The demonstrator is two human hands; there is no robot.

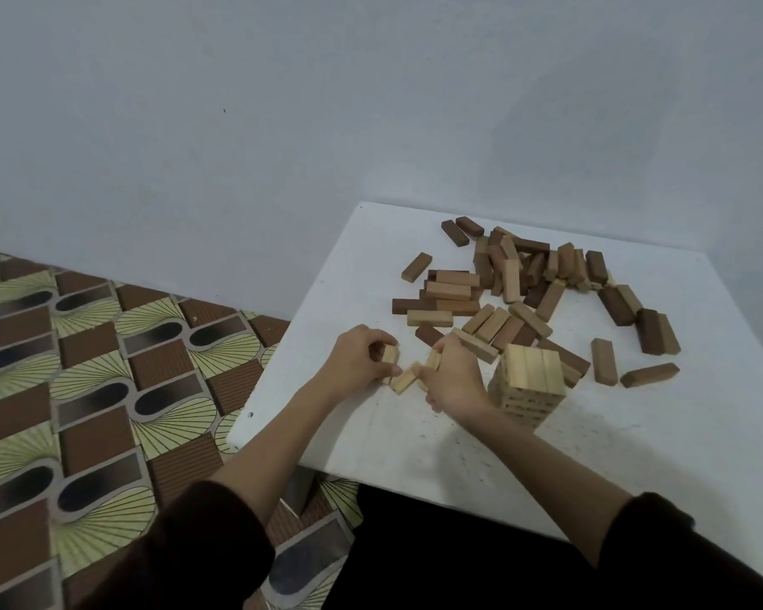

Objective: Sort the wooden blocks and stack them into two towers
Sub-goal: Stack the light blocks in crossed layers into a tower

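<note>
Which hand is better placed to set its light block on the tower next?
Right. The right hand pinches a light block directly beside the light tower; the left hand, also holding one, is farther, with the right hand between.

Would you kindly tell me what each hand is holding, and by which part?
The left hand grips one pale block around its long sides; the right hand pinches a second pale block by its lower end; contact is partly hidden.
</note>
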